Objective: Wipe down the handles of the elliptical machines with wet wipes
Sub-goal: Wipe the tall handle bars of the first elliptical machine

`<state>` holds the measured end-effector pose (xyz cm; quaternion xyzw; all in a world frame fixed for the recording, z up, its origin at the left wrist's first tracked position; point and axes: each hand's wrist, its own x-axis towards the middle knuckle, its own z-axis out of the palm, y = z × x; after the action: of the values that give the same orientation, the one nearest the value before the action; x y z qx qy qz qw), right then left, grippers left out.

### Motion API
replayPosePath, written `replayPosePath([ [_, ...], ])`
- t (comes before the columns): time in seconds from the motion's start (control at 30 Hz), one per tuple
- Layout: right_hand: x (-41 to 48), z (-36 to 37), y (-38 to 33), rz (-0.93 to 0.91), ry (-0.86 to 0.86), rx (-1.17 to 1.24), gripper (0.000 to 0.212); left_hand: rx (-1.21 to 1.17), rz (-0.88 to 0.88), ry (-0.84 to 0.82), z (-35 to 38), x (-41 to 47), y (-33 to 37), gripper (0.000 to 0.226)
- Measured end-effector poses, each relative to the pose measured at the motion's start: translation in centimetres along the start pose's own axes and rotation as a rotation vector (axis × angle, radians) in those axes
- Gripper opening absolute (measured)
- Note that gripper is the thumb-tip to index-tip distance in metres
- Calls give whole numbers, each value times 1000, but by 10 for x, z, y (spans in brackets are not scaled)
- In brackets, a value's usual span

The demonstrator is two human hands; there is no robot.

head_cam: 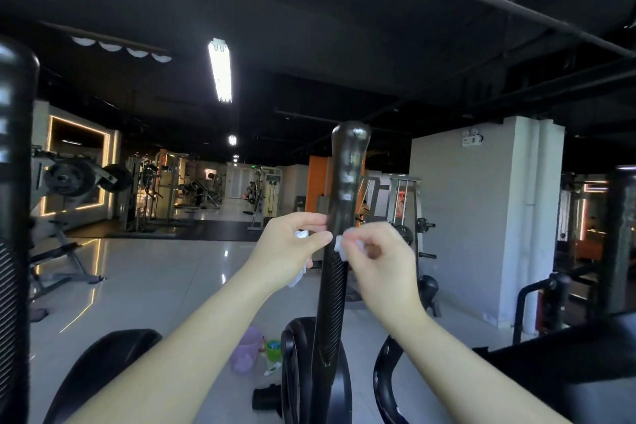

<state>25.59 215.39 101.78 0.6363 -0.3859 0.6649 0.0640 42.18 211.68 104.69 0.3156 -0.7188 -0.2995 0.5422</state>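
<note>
body: I see two bare forearms only | left hand (287, 248) no glove, no ring, no watch I can make out | right hand (382, 262) same, bare | sleeves: none in view, arms uncovered to frame edge | nails short, unpainted as far as I can tell | no markings visible

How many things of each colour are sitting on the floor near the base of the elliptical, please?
Purple: 1, the plastic bucket
Green: 1, the small container
White and green: 1, the tube
Black: 1, an object I cannot identify
Total: 4
</note>
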Motion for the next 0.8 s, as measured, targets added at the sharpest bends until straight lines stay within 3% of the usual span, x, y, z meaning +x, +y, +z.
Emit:
replayPosePath([
  [0.13, 49, -5, -33, -94, 120, 59, 16, -9, -21, -5, 0, 0, -2, 26],
  [0.33, 13, 4, -4, -203, -19, -118, 18, -23, -21, -6, 0, -1, -9, 26],
  [0.5, -19, -4, 10, -77, -185, -142, 22, -19, -23, -34, 0, 1, -12, 26],
  [0.6, 21, -8, -17, -184, -14, -122, 33, -17, -23, -36, -1, 5, -13, 27],
  [0.67, 53, -9, -40, -250, 108, -86, 29, -11, -25, -46, -2, 7, -14, 26],
  [0.8, 68, 1, -41, -328, 36, -147, 12, -9, -14, -52, -3, 8, -17, 22],
])
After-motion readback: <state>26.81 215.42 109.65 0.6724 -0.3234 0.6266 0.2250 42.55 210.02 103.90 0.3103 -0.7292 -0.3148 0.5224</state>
